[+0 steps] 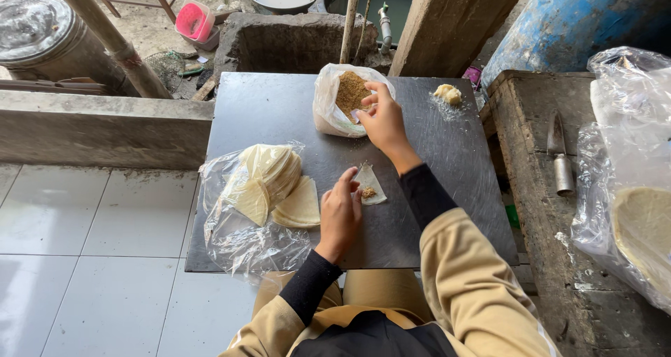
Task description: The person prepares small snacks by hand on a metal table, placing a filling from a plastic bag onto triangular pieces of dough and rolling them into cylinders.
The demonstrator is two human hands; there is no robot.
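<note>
The left hand (340,217) rests on the dark table (433,147). Its fingers (344,183) are spread a little and touch the left edge of a small dough wrapper (370,183). A bit of brown filling sits on the wrapper. The wrapper's long side points away from the person. Farther off, the right hand (383,119) reaches into the filling bag (334,102), fingertips pinched together over the crumbs. The left hand is nearer to the wrapper.
</note>
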